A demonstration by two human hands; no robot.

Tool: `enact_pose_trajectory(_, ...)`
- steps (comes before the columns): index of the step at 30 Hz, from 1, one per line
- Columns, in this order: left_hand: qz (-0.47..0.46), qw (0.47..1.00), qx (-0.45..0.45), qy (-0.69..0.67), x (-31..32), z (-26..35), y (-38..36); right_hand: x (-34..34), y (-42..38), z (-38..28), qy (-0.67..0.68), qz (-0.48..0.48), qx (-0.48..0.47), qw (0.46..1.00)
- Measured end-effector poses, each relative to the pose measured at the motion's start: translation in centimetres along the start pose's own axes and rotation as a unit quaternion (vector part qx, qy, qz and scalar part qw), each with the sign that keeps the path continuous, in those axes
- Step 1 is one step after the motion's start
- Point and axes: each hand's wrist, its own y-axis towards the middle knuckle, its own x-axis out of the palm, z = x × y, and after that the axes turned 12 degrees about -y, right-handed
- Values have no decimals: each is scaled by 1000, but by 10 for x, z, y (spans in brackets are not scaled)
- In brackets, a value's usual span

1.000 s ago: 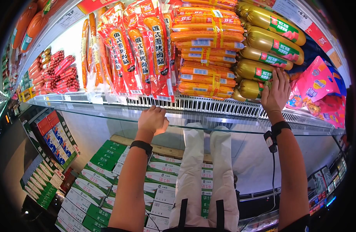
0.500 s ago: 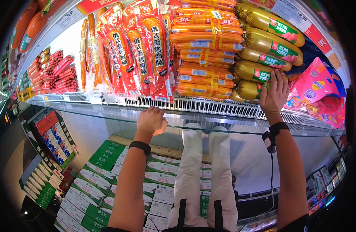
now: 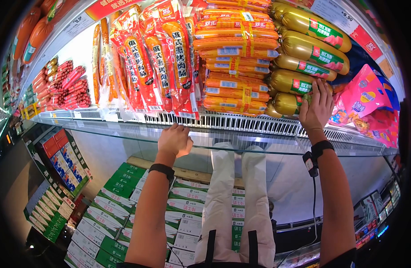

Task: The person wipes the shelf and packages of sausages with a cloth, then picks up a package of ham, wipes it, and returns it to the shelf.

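Observation:
My left hand [image 3: 174, 140] is closed, its fingers curled over the top edge of the glass front panel [image 3: 241, 144] of the chilled display. At the right, my right hand [image 3: 317, 109] rests on the lower gold-wrapped ham sausages [image 3: 291, 82], fingers stretched out and thumb apart. Its fingertips touch the sausages' green labels and hide part of them. More gold sausages [image 3: 327, 32] lie stacked above. Left of them are bundles of orange-wrapped sausages [image 3: 236, 85] bound with yellow tape. Pink snack bags [image 3: 361, 96] lie just right of my right hand.
Red packs of smoked sausage [image 3: 176, 53] stand left of the orange bundles. Small red sausages [image 3: 71, 87] fill the far left. A white slotted grille [image 3: 223, 121] runs behind the glass. Green-and-white cartons [image 3: 107, 212] are stacked below. A cable [image 3: 315, 201] hangs from my right wrist.

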Motion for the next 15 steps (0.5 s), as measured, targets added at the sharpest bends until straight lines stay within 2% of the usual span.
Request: enact_pose_trajectory(15,-10,1000,3,6,-1,0,0,0,0,1,-2,1,-1,1000)
